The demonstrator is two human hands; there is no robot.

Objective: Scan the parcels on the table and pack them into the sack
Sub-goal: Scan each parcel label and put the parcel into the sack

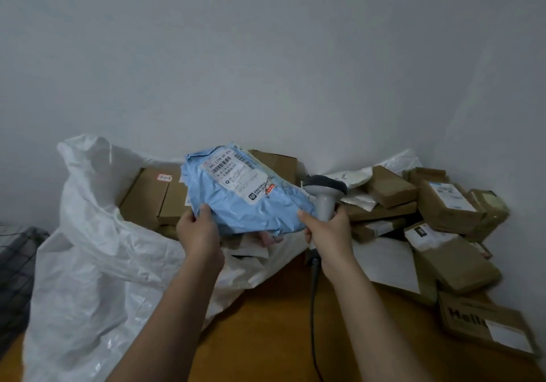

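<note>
Nearest the sack [88, 248], the left hand [198, 231] grips a blue mailer [245, 201] above its mouth; the right hand [328, 228] grips the barcode scanner [325, 192]. Brown boxes [147, 195] lie inside the sack already; beyond, many parcels [443, 204] remain on the bench [266, 322].

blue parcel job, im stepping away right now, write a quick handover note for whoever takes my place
Left hand grips the blue parcel, label up, held over the open white sack.
Right hand grips the scanner and also pinches the parcel's right edge.
Done: several brown boxes already lie in the sack.
Left: whether the blue parcel has been scanned cannot be told; drop it in after scanning, then work through the pile of parcels on the table at right.
</note>
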